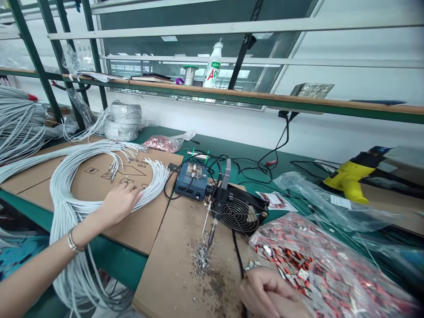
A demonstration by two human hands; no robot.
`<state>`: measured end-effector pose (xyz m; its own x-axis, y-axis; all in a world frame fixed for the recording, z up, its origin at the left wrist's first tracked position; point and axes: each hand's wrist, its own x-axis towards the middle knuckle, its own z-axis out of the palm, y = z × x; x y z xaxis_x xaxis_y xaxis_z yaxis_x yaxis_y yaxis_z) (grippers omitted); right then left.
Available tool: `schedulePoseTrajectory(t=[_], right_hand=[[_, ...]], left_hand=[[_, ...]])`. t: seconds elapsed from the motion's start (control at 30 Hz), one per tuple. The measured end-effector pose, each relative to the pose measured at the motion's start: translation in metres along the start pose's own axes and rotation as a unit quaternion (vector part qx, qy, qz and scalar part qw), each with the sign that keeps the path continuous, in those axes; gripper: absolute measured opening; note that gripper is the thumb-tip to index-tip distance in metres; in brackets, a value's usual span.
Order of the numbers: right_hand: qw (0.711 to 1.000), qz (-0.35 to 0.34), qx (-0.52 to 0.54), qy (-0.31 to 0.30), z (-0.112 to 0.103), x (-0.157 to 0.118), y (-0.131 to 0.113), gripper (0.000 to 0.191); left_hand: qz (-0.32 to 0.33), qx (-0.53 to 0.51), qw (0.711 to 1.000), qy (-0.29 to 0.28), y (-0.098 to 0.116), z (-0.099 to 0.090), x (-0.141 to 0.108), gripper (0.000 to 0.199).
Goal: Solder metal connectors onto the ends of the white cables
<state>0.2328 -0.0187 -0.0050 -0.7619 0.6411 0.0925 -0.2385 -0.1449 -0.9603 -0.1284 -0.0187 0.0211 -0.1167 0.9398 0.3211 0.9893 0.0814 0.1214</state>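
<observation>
Left hand (122, 201): at the coiled white cables (62, 194), fingers loosely bent; I can't tell whether it grips any. The coil loops round beyond and to both sides of it, strands too many for me to count. Right hand (270, 293): fingers curled in, contents unclear to me; one large bag of connectors (331, 265) just to its right. Beyond that hand: one fan (240, 214), one soldering iron (220, 201). One smaller bag (162, 143) beyond the left.
</observation>
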Motion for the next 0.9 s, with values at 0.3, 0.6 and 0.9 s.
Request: schedulePoseTrajectory(t=[0.3,0.6,0.9], right_hand=[[0.999,-0.037,0.000,0.008,0.001,0.003,-0.008,0.042],[0.998,-0.054,0.011,0.030,0.001,0.004,-0.009,0.035],[0.998,-0.057,0.024,0.011,-0.001,0.006,-0.009,0.033]], left_hand=[[0.032,-0.003,0.999,-0.004,0.031,-0.009,0.004,0.047],[0.045,0.056,0.997,-0.018,0.029,0.016,0.018,0.035],[0.017,-0.053,0.996,-0.069,0.014,-0.002,0.018,0.032]])
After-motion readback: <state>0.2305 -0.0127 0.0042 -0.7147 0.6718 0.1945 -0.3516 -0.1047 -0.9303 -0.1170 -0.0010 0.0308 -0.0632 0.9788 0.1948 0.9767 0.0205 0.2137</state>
